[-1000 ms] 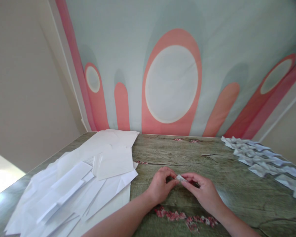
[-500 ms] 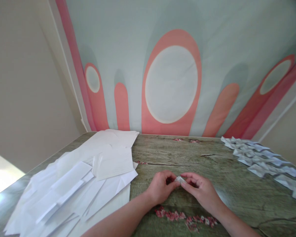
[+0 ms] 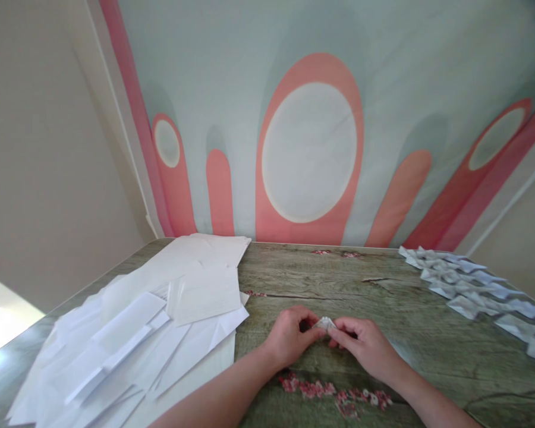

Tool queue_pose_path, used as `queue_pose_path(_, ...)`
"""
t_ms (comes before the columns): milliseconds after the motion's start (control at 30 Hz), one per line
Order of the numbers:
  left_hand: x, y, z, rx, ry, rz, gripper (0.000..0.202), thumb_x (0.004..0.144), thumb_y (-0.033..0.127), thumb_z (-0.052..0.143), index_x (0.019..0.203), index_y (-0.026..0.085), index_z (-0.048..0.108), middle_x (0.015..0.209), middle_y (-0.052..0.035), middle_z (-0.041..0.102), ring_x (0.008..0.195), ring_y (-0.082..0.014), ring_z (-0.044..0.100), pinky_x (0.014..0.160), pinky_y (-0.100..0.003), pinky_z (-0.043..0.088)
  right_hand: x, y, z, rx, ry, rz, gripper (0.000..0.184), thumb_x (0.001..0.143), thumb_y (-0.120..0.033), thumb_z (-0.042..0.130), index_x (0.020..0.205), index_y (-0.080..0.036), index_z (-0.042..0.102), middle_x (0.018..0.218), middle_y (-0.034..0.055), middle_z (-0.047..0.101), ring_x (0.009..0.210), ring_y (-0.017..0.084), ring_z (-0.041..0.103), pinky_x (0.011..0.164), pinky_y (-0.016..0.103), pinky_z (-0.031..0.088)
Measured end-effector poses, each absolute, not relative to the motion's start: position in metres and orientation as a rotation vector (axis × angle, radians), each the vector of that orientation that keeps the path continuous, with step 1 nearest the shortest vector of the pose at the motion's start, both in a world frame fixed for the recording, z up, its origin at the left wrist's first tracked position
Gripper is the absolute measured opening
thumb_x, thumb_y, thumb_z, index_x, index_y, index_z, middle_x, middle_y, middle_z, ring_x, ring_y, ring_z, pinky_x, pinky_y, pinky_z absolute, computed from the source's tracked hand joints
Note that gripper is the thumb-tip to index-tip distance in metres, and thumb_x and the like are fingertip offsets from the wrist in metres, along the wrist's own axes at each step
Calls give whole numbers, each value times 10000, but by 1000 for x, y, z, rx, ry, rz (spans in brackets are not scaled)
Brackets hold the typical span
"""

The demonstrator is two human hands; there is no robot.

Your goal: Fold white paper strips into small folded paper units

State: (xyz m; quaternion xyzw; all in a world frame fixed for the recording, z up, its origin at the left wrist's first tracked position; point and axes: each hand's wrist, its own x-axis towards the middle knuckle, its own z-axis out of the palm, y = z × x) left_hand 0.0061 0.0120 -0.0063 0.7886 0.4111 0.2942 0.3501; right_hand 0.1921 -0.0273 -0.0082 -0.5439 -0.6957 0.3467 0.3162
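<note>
A small folded white paper piece (image 3: 324, 323) sits between my two hands, low over the wood-grain table (image 3: 405, 321). My left hand (image 3: 291, 336) pinches its left side with curled fingers. My right hand (image 3: 364, 346) pinches its right side, fingers bent and pressed together. Most of the paper piece is hidden by my fingertips.
A loose pile of white paper sheets (image 3: 160, 315) covers the table's left side. Several small folded white paper pieces (image 3: 472, 288) lie in a row at the right edge. A wall with pink and grey shapes (image 3: 310, 148) rises behind the table.
Both hands have drawn closer together around the small paper piece and dropped slightly toward the table. The paper piles have not moved.
</note>
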Motion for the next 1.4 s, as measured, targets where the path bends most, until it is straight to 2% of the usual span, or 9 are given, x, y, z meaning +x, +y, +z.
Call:
queue_pose_path(267, 3, 13, -4, 2043, 1002, 753, 111, 758, 262, 616, 798, 161, 641, 772, -9, 631, 713, -143, 550, 656, -225, 408, 199, -24, -5, -1359, -1661, 1140, 373, 824, -477, 477, 648, -193, 642, 630, 11, 673, 588, 160, 590, 567, 259, 415)
queue_pose_path(400, 3, 13, -3, 2005, 980, 763, 183, 804, 321, 568, 807, 156, 649, 769, -12, 630, 712, -143, 548, 655, -224, 409, 200, -24, -6, -1338, -1622, 1180, 364, 833, -464, 473, 676, -186, 647, 614, 10, 668, 567, 150, 569, 544, 252, 390)
queue_pose_path(500, 4, 14, -2, 1974, 978, 750, 243, 848, 324, 494, 789, 147, 649, 745, -12, 629, 702, -141, 546, 646, -219, 408, 199, -25, -5, -1340, -1645, 1172, 371, 834, -464, 472, 652, -184, 633, 609, 11, 661, 558, 144, 555, 548, 251, 388)
queue_pose_path(800, 4, 13, -5, 1955, 1042, 769, 201, 820, 282, 515, 729, 134, 617, 662, 2, 584, 626, -122, 492, 570, -210, 360, 193, -26, -5, -1318, -1674, 1146, 295, 808, -454, 540, 684, -191, 592, 620, -13, 652, 583, 139, 571, 557, 234, 391)
queue_pose_path(1033, 5, 11, -7, 1973, 1035, 765, 214, 831, 292, 501, 730, 139, 612, 673, 3, 586, 633, -119, 499, 578, -208, 359, 198, -26, -6, -1380, -1775, 1016, 439, 849, -476, 479, 554, -178, 608, 525, -16, 600, 517, 117, 511, 534, 227, 345)
queue_pose_path(1267, 6, 7, -2, 2036, 1027, 751, 176, 775, 322, 586, 741, 151, 606, 692, 11, 590, 645, -122, 505, 597, -210, 362, 194, -27, -7, -1337, -1861, 1047, 416, 872, -439, 458, 594, -179, 627, 554, -17, 609, 553, 127, 547, 558, 225, 363)
queue_pose_path(1400, 4, 9, -2, 2055, 1009, 782, 152, 803, 288, 568, 739, 151, 588, 701, 14, 578, 651, -112, 499, 588, -201, 350, 191, -29, -7, -1323, -1908, 984, 399, 893, -426, 419, 652, -188, 631, 608, -11, 616, 613, 139, 563, 592, 235, 384)
